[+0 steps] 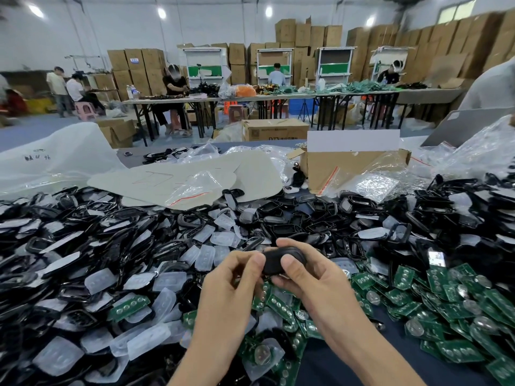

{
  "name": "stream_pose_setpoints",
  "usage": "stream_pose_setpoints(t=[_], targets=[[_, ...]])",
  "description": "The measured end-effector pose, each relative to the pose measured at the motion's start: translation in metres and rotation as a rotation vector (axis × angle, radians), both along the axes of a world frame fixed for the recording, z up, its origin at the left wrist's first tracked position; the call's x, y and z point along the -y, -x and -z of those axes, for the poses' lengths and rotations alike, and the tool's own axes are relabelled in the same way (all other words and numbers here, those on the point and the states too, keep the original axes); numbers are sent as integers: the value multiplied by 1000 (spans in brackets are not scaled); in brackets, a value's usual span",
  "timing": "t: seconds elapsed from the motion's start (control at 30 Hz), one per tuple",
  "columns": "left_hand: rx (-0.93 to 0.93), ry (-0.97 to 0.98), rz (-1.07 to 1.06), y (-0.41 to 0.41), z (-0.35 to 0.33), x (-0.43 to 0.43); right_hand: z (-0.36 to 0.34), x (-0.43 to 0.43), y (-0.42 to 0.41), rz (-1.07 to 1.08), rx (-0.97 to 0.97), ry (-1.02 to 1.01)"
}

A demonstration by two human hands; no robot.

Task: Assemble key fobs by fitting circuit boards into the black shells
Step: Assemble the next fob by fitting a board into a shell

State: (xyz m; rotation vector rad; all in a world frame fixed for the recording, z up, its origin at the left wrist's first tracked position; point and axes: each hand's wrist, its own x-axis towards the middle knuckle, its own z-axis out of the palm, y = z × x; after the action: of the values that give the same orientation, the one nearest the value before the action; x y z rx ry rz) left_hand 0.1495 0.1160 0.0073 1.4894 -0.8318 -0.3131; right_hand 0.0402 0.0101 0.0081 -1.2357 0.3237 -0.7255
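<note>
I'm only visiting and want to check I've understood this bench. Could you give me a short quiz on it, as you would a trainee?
1. True or false: the left hand and the right hand both grip one black shell with their fingers.
2. Where do most of the loose green circuit boards lie? A) on the table to the person's right; B) on the far tables; C) in the left hand.
3. What open container stands behind the pile of shells?

Key: 1 true. 2 A. 3 the cardboard box.
</note>
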Motion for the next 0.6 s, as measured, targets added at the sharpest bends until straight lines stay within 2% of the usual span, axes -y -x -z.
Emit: stream_pose_setpoints(t=[0.1, 0.6], targets=[[87, 16, -28, 5, 3, -1, 4, -2, -2, 62, 10, -17], [276, 31, -138, 6, 10, 1, 2, -8, -1, 131, -52, 195]])
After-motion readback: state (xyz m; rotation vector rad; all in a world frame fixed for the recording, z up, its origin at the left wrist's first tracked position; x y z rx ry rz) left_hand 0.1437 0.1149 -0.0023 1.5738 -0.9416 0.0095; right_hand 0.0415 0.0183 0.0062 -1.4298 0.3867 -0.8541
